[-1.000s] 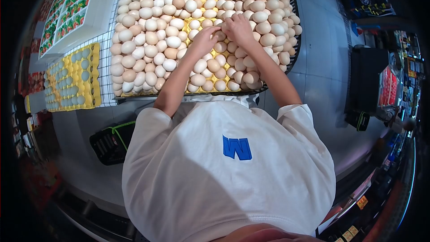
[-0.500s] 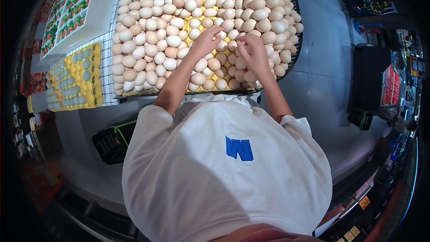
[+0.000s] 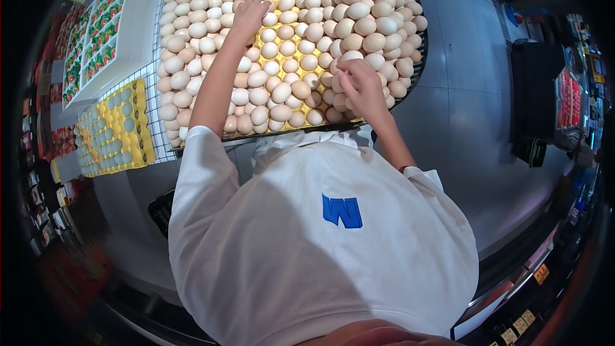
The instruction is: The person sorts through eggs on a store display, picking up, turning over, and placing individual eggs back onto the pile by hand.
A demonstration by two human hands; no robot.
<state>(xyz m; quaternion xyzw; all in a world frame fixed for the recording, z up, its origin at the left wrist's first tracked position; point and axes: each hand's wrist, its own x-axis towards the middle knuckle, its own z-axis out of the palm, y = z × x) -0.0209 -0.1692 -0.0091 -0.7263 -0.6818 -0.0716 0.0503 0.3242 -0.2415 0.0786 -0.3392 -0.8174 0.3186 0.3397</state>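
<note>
The bare left hand [image 3: 248,19], fingers' grip unclear, and bare right hand [image 3: 363,84], fingers parted, need gentleness among oval beige eggs [image 3: 280,113].

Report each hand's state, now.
Left hand: fingers curled at the eggs; grip cannot be told.
Right hand: loosely curled among eggs; grip cannot be told.

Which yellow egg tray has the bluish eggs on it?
The far-left yellow tray: it holds blue-grey eggs, whereas the tray between your left hand and right hand bears cream-to-brown eggs.
</note>
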